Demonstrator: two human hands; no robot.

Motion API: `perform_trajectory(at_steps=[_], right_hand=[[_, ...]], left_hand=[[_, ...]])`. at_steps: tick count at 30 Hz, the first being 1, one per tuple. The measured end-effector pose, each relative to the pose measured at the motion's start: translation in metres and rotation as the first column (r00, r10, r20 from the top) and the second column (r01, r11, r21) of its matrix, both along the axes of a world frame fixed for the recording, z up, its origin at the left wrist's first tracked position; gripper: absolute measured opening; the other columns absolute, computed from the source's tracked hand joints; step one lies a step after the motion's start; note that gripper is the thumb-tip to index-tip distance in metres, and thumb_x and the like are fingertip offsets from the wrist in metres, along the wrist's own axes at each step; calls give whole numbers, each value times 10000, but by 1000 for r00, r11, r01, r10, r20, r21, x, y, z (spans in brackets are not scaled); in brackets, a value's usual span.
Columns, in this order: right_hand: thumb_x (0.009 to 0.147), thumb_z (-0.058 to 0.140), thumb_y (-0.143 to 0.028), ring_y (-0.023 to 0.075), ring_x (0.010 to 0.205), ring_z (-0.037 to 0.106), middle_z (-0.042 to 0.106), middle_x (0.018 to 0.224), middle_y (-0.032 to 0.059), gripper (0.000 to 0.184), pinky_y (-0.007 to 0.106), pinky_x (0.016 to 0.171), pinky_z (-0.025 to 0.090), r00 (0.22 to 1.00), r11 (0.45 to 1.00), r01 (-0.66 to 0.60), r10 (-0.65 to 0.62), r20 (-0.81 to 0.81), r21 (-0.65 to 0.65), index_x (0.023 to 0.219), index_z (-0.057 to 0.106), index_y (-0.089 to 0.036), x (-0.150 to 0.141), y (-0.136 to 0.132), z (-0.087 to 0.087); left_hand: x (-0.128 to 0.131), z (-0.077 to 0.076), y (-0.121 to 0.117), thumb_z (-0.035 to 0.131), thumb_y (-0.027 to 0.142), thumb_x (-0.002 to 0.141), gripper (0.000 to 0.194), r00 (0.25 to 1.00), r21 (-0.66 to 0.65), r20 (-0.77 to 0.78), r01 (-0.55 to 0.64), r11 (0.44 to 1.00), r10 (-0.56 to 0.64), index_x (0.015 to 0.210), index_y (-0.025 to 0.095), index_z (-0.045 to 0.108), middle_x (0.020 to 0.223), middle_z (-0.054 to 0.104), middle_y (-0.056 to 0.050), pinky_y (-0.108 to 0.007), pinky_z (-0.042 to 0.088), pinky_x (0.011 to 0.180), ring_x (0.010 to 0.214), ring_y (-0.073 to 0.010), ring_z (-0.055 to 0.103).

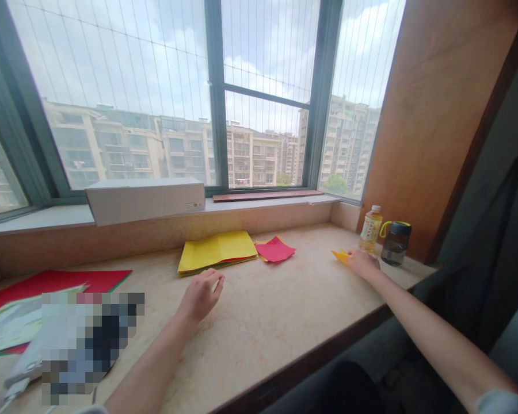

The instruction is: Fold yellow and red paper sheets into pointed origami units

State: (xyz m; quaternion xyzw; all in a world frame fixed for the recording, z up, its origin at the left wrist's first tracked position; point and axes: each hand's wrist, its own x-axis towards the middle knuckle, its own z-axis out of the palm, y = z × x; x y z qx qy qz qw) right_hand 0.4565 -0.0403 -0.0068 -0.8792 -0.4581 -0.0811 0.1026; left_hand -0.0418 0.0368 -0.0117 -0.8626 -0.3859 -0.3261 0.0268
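My left hand [202, 294] hovers or rests over the counter just in front of a stack of yellow paper [219, 251]. Its fingers are loosely curled, the thumb stands a little apart, and nothing shows in them. Off to the right, my right hand [364, 263] grips a small folded piece of yellow-orange paper [342, 257] by its right end, close to the counter. Between the hands, a square of red paper [276, 249] lies with slightly raised corners, partly over more yellow paper beside the stack.
A drink bottle [370, 229] and a dark water bottle [396, 244] stand behind my right hand. Red sheets [107, 280], a white device with a cable and a blurred-out object lie at left. A white box [147, 201] sits on the window ledge. The counter's front edge [302, 351] runs diagonally.
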Motion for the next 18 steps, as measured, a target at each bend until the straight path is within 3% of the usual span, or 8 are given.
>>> perform_trajectory(at_steps=[4,8,14,18], right_hand=[[912,492,-223,327,1029,653,724,1035,193,307,419,855,434,995,996,-84,83,46,27,1120,703,-141,-11,9,2],[933,461,-221,290,1128,610,690,1177,172,337,402,968,399,966,965,-254,248,79,74,1194,662,-155,-37,22,4],[946,469,-295,235,1139,613,687,1218,116,346,305,978,412,831,826,-555,556,19,102,1213,657,-181,-112,75,-9],[962,451,-313,226,1083,640,702,1184,104,325,290,906,443,743,740,-657,668,-45,145,1162,680,-201,-160,113,-18]], left_hand=[[-1,-4,2,452,233,928,250,1000,-5,1,4,1000,-4,871,168,687,930,713,-93,-325,500,783,857,-218,666],[0,-10,6,475,220,911,222,1000,1,8,17,1000,-17,909,174,693,928,713,-90,-337,500,810,871,-222,665],[10,-12,-2,486,232,911,217,994,-143,98,53,988,-40,920,191,698,909,726,-65,-308,504,764,810,-203,670],[13,-11,-10,509,224,902,199,995,-142,89,47,989,-35,931,196,704,927,726,-67,-309,498,792,863,-215,668]])
